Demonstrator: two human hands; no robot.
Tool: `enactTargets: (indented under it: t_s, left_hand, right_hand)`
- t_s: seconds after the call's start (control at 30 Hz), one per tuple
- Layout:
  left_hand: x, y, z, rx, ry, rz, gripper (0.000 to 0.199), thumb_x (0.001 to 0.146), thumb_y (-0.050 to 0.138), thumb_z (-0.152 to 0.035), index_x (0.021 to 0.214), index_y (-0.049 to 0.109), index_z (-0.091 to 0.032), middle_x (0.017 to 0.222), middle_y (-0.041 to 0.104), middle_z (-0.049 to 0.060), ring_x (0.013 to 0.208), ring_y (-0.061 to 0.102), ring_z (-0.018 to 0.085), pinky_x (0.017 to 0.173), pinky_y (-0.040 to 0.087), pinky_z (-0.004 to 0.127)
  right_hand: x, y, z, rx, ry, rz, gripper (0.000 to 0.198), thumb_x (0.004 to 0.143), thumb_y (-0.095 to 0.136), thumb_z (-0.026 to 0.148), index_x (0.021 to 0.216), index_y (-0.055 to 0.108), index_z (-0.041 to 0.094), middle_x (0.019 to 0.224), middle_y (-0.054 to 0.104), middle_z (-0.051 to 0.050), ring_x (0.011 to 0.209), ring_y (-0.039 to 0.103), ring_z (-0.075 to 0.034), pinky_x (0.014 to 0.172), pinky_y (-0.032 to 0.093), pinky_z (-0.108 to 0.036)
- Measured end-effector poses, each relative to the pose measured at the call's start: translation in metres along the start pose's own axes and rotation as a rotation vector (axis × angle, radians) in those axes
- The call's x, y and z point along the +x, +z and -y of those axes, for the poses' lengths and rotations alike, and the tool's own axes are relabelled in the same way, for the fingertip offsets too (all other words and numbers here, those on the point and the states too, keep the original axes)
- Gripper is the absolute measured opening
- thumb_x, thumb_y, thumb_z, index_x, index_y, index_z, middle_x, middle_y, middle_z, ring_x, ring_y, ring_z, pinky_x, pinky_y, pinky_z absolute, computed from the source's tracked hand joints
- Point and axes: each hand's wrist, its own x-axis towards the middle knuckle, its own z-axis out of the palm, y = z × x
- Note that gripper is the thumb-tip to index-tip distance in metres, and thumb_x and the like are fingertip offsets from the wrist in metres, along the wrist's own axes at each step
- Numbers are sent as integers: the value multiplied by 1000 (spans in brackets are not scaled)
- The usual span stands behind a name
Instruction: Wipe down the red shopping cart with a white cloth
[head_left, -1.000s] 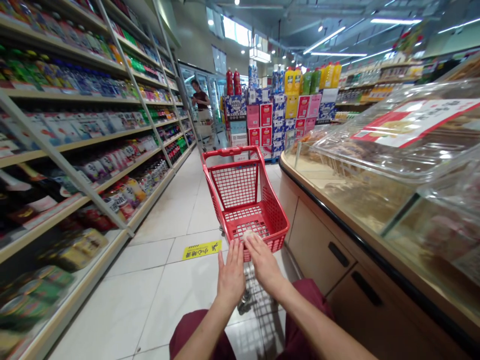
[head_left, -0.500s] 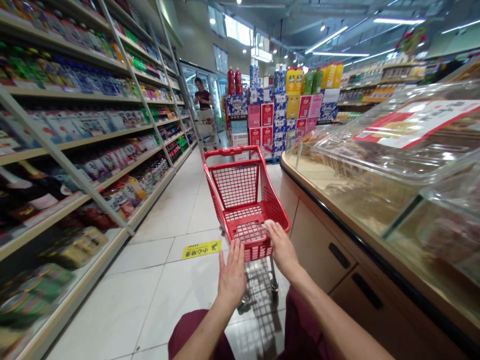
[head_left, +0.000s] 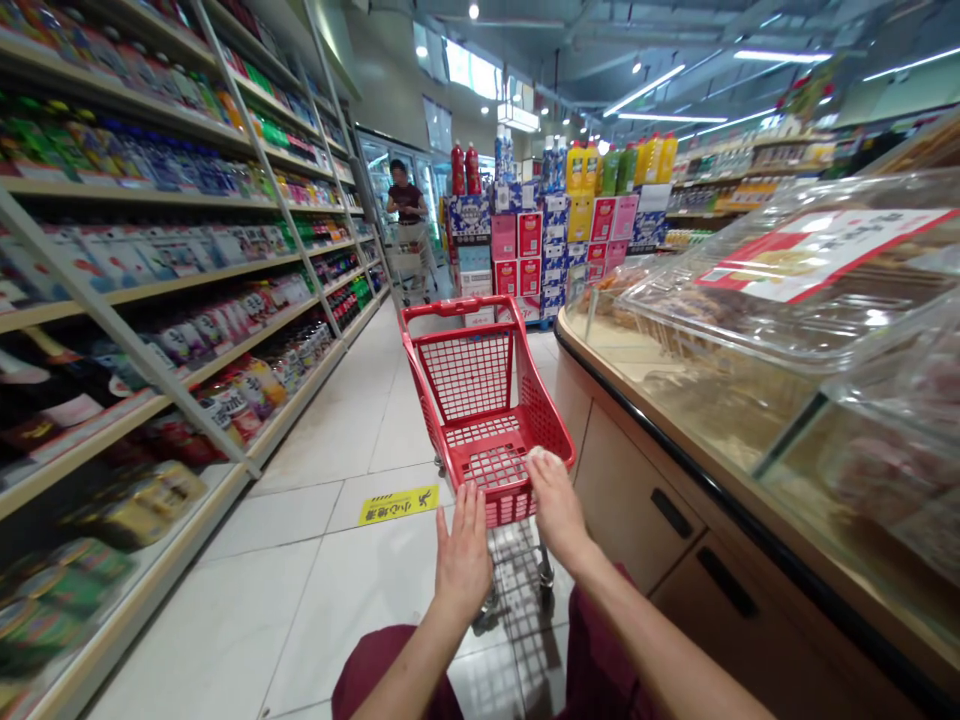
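Observation:
A red plastic shopping cart (head_left: 482,427) stands in front of me, its basket holding no goods. My left hand (head_left: 463,555) lies with fingers outstretched against the near rim of the basket. At the near right corner of that rim is my right hand (head_left: 559,508), its fingers bent and pressed together over a small white wad (head_left: 535,454). Most of the wad is hidden under the fingers, so I cannot tell whether it is tissue or cloth. My knees in dark red trousers (head_left: 397,668) are on either side below the cart.
Drink shelves (head_left: 150,265) line the left. A wooden counter (head_left: 637,470) with clear food trays (head_left: 750,290) runs close on the right. Stacked cartons (head_left: 529,245) stand ahead, and a person (head_left: 409,205) is beside another cart (head_left: 411,265). A yellow floor sticker (head_left: 398,505) marks the tiles.
The view has shifted slightly. My right hand's fingers are bent more over the wad at the rim. My left hand stays at the rim, and the cart looks nearly unmoved.

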Motion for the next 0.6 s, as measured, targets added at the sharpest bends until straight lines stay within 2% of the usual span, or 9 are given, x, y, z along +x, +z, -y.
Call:
enactTargets:
  t_s: [0.1,0.23,0.37,0.43,0.5,0.6]
  left_hand:
    - [1,0,1,17,12,-6,68,66,39,-13,132,24,-12,141,22,9,131,12,23,104,17,49]
    - [1,-1,2,15,31,7,69,66,39,-12,133,23,-12,141,22,9,131,13,23,104,16,49]
    - [2,-4,4,16,24,-1,64,68,38,-15,132,27,-13,140,26,8,130,17,23,103,17,48]
    - [6,-8,5,-4,44,10,61,70,39,-17,131,30,-14,138,30,7,129,21,23,104,17,46]
    - [11,-14,6,-40,45,26,58,71,39,-17,129,34,-14,135,37,8,126,27,22,103,19,45]
    - [20,-22,6,-78,-1,38,53,72,39,-17,125,40,-12,128,46,9,120,35,23,101,24,43]
  right_hand:
    - [-4,6,18,66,-127,72,57,70,35,-3,123,45,14,125,49,-9,123,33,-19,102,29,-42]
    - [-3,2,27,79,-27,143,69,63,38,-4,129,36,13,129,43,-10,123,33,-20,99,32,-41]
    - [3,-9,10,-16,-67,210,57,72,38,-1,125,43,20,130,44,-7,124,31,-24,97,31,-47]
    - [7,-16,-6,-63,-48,185,49,77,36,2,120,48,20,127,47,-7,123,31,-25,96,32,-45]
    - [8,-19,-19,-108,37,126,45,78,35,3,118,51,18,125,49,-9,123,33,-24,95,35,-44]
    - [2,-11,-19,-128,80,53,46,78,32,1,119,50,13,125,48,-12,123,33,-24,96,35,-44]
